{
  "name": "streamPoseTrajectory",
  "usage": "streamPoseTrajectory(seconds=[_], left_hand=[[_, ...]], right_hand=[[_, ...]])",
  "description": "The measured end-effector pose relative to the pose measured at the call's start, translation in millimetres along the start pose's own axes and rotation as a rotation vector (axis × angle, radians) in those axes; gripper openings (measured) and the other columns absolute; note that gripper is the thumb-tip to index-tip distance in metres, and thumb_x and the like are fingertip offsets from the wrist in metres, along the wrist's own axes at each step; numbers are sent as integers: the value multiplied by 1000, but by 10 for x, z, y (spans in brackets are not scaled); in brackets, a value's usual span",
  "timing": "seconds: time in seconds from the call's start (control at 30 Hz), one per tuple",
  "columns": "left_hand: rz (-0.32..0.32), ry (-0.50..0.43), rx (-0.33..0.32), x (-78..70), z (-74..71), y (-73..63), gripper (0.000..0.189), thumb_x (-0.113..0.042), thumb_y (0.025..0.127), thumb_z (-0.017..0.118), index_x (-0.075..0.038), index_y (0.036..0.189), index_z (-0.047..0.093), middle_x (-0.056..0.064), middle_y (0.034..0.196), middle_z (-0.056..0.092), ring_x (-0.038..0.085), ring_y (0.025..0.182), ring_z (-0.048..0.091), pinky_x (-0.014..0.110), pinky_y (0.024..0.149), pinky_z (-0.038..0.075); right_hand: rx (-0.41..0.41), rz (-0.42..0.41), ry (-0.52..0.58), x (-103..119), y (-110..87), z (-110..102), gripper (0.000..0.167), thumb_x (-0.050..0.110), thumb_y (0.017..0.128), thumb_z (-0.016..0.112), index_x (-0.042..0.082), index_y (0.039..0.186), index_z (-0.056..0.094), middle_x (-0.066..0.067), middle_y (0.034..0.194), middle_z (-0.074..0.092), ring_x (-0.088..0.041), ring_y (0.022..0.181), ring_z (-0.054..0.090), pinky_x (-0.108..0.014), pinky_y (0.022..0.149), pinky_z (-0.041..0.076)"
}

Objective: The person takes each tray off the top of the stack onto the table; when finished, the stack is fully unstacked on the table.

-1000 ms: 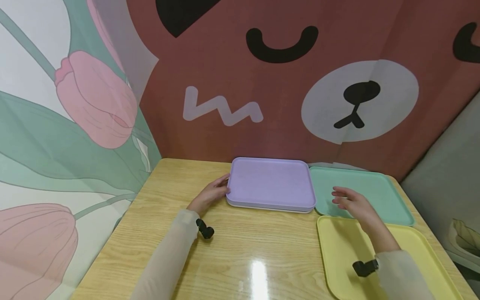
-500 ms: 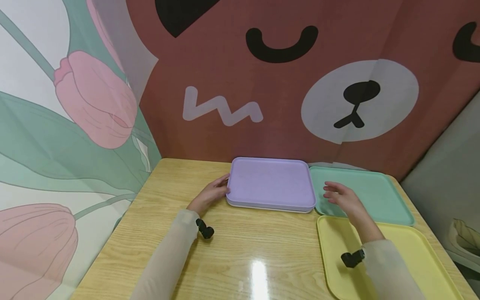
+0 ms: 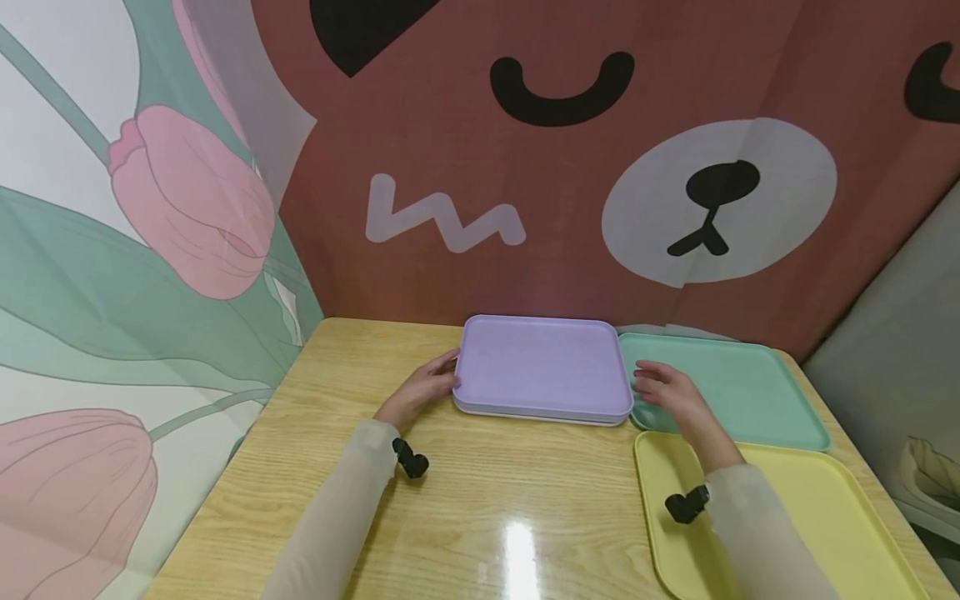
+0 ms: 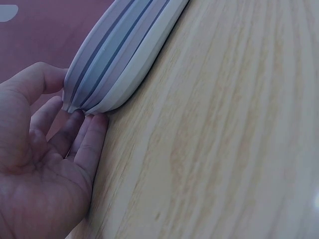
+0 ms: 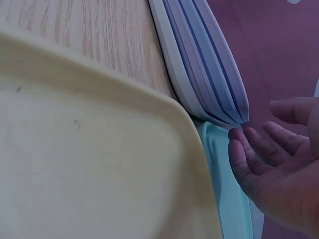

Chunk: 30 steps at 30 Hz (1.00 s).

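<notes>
A stack of several trays with a lavender tray (image 3: pixel 543 367) on top sits at the back of the table. From the side, the left wrist view shows the stack's edges (image 4: pixel 117 55) as layered lavender, bluish and white bands. My left hand (image 3: pixel 420 390) is at the stack's left end, its fingertips touching the lower edges and its thumb at the top tray's rim. Over the green tray (image 3: pixel 738 392), my right hand (image 3: pixel 675 400) is held with relaxed fingers beside the stack's right end. In the right wrist view its fingertips (image 5: pixel 235 133) are right at the stack's corner, thumb apart.
A yellow tray (image 3: pixel 810 508) lies in front of the green one, under my right forearm. The wooden table (image 3: pixel 465 500) meets a printed cloth (image 3: pixel 450 283) with a bear design behind the stack. A tulip-print cloth (image 3: pixel 202 208) hangs at the left.
My right hand has moved left over the green tray, up to the right side of the stack. The left hand and the trays have stayed in place.
</notes>
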State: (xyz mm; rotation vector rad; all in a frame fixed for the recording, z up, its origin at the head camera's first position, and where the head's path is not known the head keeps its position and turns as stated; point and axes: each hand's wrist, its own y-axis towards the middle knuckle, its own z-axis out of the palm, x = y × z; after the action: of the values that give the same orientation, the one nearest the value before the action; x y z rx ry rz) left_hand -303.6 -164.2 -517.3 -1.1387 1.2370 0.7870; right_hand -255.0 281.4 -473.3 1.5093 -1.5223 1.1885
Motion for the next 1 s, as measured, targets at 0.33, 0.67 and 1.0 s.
streamPoseTrajectory(seconds=[0.33, 0.67, 1.0], left_hand=[[-3, -13, -2, -3, 3, -3, 73, -14, 93, 67, -27, 158, 37, 7, 162, 35, 26, 145, 40, 45, 118, 34], [3, -22, 7, 5, 4, 7, 73, -13, 93, 67, -27, 158, 37, 7, 161, 36, 26, 144, 40, 44, 118, 35], [7, -17, 5, 20, -1, 17, 73, -13, 93, 67, -27, 158, 37, 6, 161, 36, 25, 145, 39, 44, 119, 33]], right_hand=[[-17, 27, -14, 25, 137, 99, 57, 16, 106, 49, -10, 153, 30, -35, 147, 43, -9, 108, 59, -34, 100, 52], [-35, 81, -54, 59, 249, 174, 58, 16, 105, 52, -7, 154, 31, -33, 146, 43, -32, 121, 55, -38, 99, 52], [-56, 121, -93, 1, 317, 202, 59, 15, 104, 52, -6, 155, 30, -33, 146, 43, -41, 129, 49, -50, 108, 44]])
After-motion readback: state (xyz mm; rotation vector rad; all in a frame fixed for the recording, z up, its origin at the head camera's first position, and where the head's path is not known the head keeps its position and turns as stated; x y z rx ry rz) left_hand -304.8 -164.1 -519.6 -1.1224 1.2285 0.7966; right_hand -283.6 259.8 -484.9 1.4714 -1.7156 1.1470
